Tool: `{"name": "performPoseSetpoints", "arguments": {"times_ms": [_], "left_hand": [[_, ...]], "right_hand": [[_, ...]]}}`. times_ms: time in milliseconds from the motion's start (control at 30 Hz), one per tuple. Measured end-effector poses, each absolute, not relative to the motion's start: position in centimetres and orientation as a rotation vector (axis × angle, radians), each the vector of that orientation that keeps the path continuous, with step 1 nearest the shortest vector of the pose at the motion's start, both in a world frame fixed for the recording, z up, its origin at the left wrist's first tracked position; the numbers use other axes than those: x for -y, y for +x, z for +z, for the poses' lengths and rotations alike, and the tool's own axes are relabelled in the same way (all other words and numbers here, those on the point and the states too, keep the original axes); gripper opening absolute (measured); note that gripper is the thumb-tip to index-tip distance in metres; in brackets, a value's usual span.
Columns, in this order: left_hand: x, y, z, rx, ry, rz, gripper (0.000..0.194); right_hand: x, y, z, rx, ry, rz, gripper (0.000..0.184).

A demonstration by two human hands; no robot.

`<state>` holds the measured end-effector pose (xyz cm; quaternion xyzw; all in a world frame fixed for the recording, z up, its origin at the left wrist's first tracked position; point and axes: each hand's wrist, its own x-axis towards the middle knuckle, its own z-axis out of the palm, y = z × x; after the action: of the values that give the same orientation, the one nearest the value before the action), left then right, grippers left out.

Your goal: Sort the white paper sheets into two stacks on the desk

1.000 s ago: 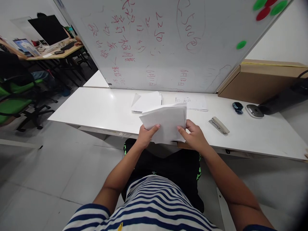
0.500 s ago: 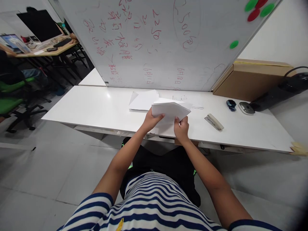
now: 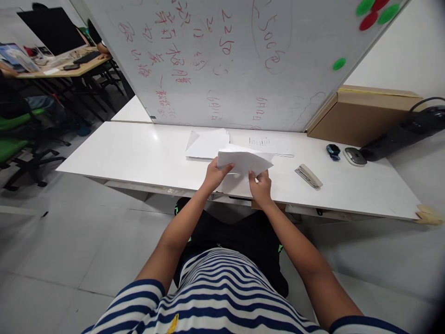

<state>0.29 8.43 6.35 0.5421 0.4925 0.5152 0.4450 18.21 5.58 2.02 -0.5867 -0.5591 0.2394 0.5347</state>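
Note:
Sheets of white paper [image 3: 243, 161] are held up just above the desk, tilted toward me. My left hand [image 3: 216, 176] grips their left edge, thumb on the near face. At the lower right edge, my right hand [image 3: 260, 186] pinches them between thumb and fingers. Behind and to the left lies a stack of white paper [image 3: 207, 144] on the desk. A printed sheet [image 3: 262, 142] rests flat behind the held paper, partly covered by it. To the right of my right hand sits a stapler [image 3: 308, 176], touched by neither hand.
The white desk [image 3: 139, 153] runs across in front of me, with a whiteboard [image 3: 236, 83] at its back. At right are a watch [image 3: 333, 151], a mouse [image 3: 355, 156], a cardboard box [image 3: 365, 116] and a black cylindrical object [image 3: 410, 134]. Other people sit at a table [image 3: 83, 68] far left.
Both hands and the held paper have shifted very slightly left. The upper edge of the paper looks flatter, and slightly more of the printed sheet behind shows.

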Motion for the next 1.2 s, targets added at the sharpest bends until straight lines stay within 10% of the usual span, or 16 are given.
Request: {"name": "performPoseSetpoints", "arguments": {"times_ms": [1200], "left_hand": [[-7.8,-1.6,10.7,-1.009,0.949,1.359,0.036]], "right_hand": [[-2.4,19.7,5.7,1.249,-1.175,1.397,0.035]]}}
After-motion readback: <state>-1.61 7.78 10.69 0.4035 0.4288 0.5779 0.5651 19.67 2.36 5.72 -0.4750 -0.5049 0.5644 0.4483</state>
